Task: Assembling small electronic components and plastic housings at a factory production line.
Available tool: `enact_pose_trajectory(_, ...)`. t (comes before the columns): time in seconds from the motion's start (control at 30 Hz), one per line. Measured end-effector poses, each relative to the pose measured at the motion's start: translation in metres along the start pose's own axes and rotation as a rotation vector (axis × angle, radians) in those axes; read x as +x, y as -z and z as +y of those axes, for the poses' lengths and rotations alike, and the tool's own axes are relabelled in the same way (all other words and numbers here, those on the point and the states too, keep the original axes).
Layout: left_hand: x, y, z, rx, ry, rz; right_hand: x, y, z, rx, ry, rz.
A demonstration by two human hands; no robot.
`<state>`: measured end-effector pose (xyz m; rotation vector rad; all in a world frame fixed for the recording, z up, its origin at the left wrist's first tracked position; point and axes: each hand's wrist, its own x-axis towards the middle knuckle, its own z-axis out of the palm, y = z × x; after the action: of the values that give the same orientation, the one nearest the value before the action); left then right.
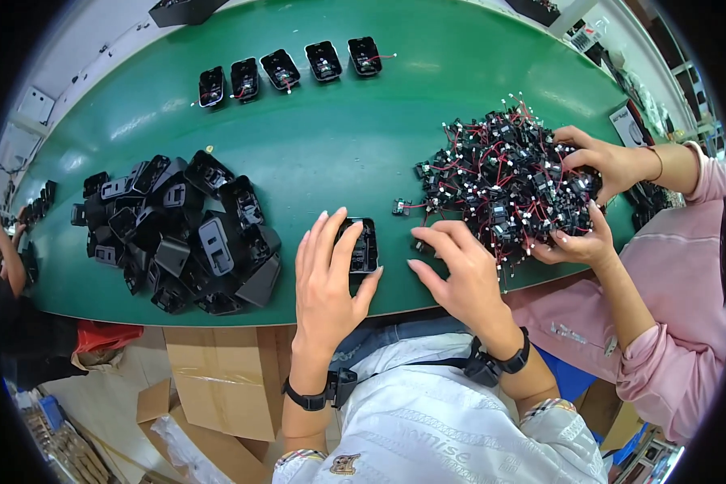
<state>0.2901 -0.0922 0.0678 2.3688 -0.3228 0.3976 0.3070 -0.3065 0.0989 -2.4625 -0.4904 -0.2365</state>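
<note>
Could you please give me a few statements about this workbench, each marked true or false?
1. The left hand is at a single black housing. True.
2. The right hand is beside the heap of wired parts. True.
3. The heap of wired parts lies to the left of the left hand. False: it lies to the right; the heap of black housings lies to the left.
4. Five cases lie in a row toward the far side of the table. True.
5. The table is white. False: it is green.
6. Both wrists above these hands are bare. False: each wears a black strap.
</note>
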Motion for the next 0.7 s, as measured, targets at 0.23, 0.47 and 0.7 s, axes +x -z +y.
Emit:
enact_pose_trajectory(0.23,-0.005,-0.002,0.001,-0.107,0.110,0.055,0.013,-0.007,-0.003,0.275,0.007,-0.042)
enact_pose_trajectory(0.47,-0.002,0.005,0.001,-0.077,0.040,0.010,0.008,-0.016,0.001,0.615,-0.172,-0.087)
enact_pose_trajectory(0.7,-0.001,0.016,0.001,-0.132,0.057,-0.053,0.013,-0.012,0.007,0.926,-0.258,-0.118)
